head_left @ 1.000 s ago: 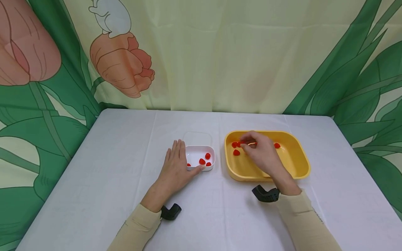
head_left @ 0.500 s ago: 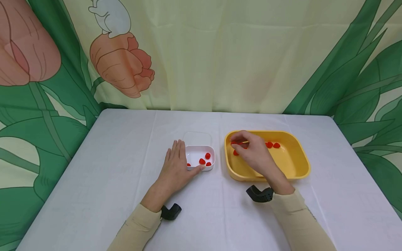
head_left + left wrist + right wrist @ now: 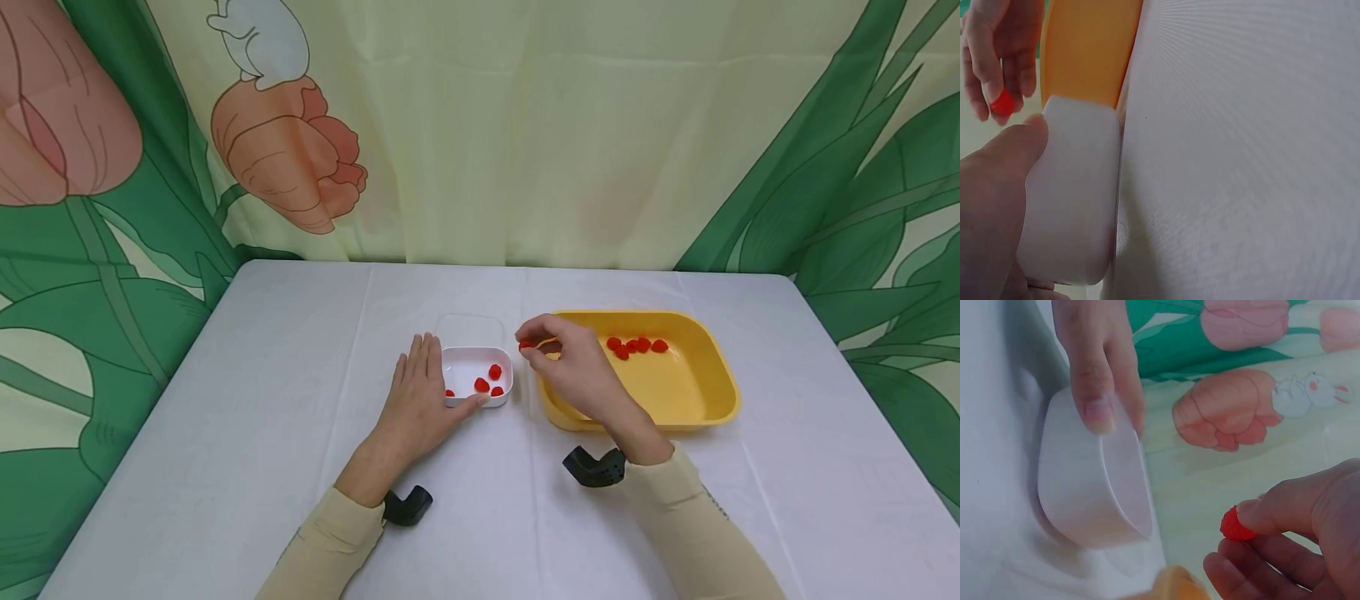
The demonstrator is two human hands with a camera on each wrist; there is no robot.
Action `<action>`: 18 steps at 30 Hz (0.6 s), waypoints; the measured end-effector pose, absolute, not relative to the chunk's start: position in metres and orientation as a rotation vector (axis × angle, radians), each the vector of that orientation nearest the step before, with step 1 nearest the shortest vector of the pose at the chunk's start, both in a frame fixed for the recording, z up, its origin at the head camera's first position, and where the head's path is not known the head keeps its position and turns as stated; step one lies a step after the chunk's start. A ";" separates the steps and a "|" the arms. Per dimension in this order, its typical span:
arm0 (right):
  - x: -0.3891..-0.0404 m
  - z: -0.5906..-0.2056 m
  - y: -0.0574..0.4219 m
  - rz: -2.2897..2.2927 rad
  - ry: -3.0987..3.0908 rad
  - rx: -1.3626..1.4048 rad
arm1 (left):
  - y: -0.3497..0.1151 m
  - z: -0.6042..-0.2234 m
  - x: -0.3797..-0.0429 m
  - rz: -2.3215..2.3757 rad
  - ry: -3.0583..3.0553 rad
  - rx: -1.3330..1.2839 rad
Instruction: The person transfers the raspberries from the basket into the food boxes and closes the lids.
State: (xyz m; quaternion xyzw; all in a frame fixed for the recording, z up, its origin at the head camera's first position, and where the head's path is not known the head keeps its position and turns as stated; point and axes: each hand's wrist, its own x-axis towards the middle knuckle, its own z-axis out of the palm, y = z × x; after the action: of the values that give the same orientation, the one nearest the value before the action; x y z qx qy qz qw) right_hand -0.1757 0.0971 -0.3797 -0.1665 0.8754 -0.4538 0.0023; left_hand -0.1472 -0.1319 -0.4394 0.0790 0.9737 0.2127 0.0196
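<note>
A red raspberry is pinched between the thumb and fingers of my right hand, which hovers over the left edge of the yellow tray. My left hand lies with straight fingers along the left side of a small white box. Its thumb rests on the box's front rim, as the right wrist view also shows. Several raspberries sit inside the box. More raspberries lie in a cluster near the tray's back wall. The hand in front hides part of the tray.
Behind the white box lies a clear lid, only its outline visible. A white cloth covers the table. A printed curtain hangs past its back edge. A black wrist camera juts from the right wrist, another from the left.
My right hand has moved left across the tray to its left edge, now with a raspberry in its fingers. More of the tray's raspberries are uncovered. The left hand and box have stayed put.
</note>
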 end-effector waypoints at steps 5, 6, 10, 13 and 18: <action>-0.174 -0.382 0.086 -1.437 2.733 -0.605 | -0.132 -0.439 -0.147 0.643 3.027 0.255; -0.174 -0.382 0.085 -1.442 2.725 -0.615 | -0.132 -0.439 -0.147 0.639 3.030 0.257; -0.174 -0.386 0.078 -1.450 2.675 -0.629 | -0.132 -0.439 -0.148 0.619 3.042 0.266; -0.175 -0.388 0.073 -1.449 2.646 -0.632 | -0.132 -0.439 -0.148 0.603 3.047 0.270; -0.175 -0.389 0.064 -1.447 2.617 -0.663 | -0.132 -0.439 -0.147 0.621 3.044 0.271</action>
State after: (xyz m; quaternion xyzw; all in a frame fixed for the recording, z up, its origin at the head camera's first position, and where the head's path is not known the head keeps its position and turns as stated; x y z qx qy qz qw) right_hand -0.1754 0.0635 -0.3887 -0.2162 0.8538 -0.4720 0.0392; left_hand -0.1468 -0.1324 -0.4393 0.0868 0.9761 0.1991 0.0118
